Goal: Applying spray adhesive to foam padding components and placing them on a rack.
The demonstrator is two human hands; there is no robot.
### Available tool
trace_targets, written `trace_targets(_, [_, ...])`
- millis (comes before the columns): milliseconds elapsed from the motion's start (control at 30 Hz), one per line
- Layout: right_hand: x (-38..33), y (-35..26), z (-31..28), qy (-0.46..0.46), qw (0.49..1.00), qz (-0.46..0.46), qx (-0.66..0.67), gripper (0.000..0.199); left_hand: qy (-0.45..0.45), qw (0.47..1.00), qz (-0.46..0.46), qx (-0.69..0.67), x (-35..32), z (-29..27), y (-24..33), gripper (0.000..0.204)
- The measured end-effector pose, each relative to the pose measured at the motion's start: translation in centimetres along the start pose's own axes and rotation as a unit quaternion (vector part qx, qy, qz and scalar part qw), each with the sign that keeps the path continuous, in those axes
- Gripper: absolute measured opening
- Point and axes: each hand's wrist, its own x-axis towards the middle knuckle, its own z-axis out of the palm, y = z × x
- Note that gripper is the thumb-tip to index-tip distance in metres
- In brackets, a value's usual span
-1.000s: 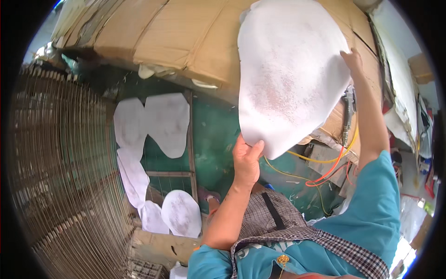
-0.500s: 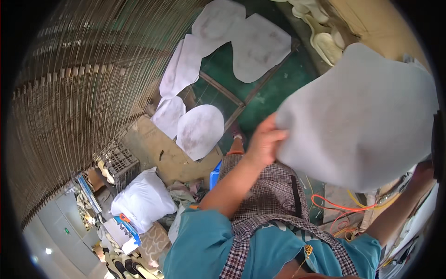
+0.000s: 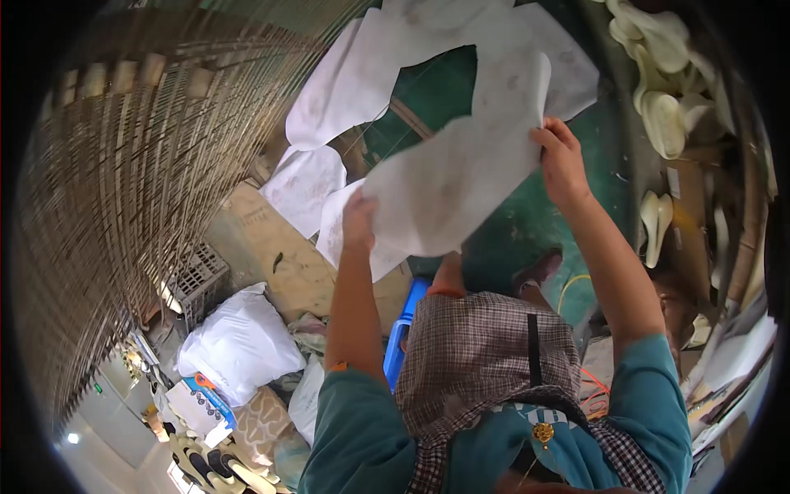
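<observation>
White fabric sheet (image 3: 461,177), wide and limp, hangs in the air between my two hands, above a green floor (image 3: 527,230). It is the largest thing near me, and its long axis slants from low on my left to high on my right.

My left hand (image 3: 359,221) pinches the sheet's lower left corner, fingers closed on the edge. My right hand (image 3: 562,158) grips the upper right edge, fingers curled over it, held farther from my body than the left. So the sheet runs ahead of me, and my left hand is the nearer one.

Beyond the sheet, more white cut pieces (image 3: 362,78) lie spread on the floor, overlapping one another, with another white piece (image 3: 304,188) to the left of them. Far left stands a curved wire mesh wall (image 3: 123,181).

Near left, low in view, a stuffed white bag (image 3: 239,342) rests beside a small grey plastic crate (image 3: 197,280). A blue container (image 3: 401,333) sits just in front of my checked apron (image 3: 485,354). On the right, pale curved moulded shapes (image 3: 662,82) are stacked.
</observation>
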Motion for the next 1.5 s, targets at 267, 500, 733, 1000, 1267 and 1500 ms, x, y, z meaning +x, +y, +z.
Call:
trace_targets(267, [9.6,18.6,3.3,0.011,0.988,0.135,0.074,0.018,0.086,0.992,0.064,0.063,18.6,-9.3,-1.4,0.024])
trace_targets(500, [11.9,30.8,-1.8,0.095,0.957,0.272,-0.026,0.035,0.243,0.962,0.029,0.118,26.9,-12.6,-7.0,0.024])
trace_targets(733, [11.4,32.3,-1.6,0.042,0.942,0.331,-0.027,0.035,0.293,0.953,0.018,0.070,27.0,-12.0,-6.5,0.047])
trace_targets(1000, [8.7,29.9,-7.2,-0.031,0.918,0.275,-0.284,0.035,0.118,0.974,0.184,-0.063,16.3,-7.3,7.0,0.029])
trace_targets(1267, [-3.7,19.0,-10.3,0.035,0.943,0.270,-0.190,0.039,-0.204,0.816,0.246,-0.482,-1.7,0.1,23.9,0.038])
trace_targets(1500, [-12.7,11.3,-21.5,0.065,0.957,0.170,-0.228,0.030,-0.102,0.797,0.193,-0.564,-2.2,3.1,22.0,0.019])
